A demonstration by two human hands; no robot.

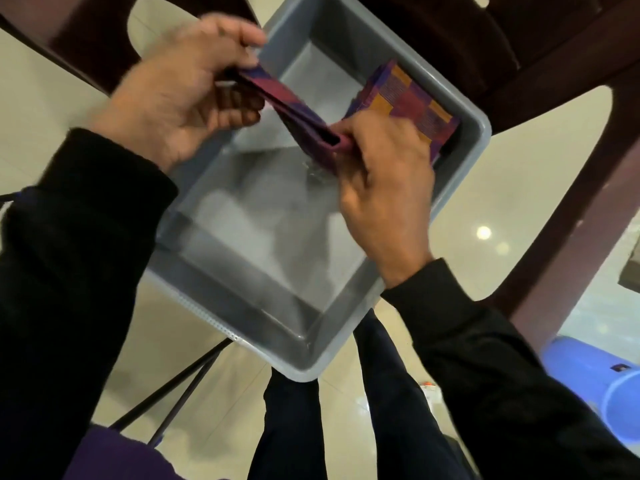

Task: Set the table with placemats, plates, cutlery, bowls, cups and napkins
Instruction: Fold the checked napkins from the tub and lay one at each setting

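A folded purple and magenta woven placemat hangs over a grey plastic tub. My left hand grips its upper left end, and my right hand pinches its lower right end. A stack of checked placemats in purple, orange and red lies in the tub's far right corner, partly behind my right hand. A small clear object shows just below the held placemat; it is too blurred to identify. The tub's floor looks otherwise bare.
A dark brown table edge and legs cross the top and right. Beige tiled floor lies all around. A blue plastic drum stands at the lower right. Thin dark metal legs run below the tub. My own legs show at the bottom.
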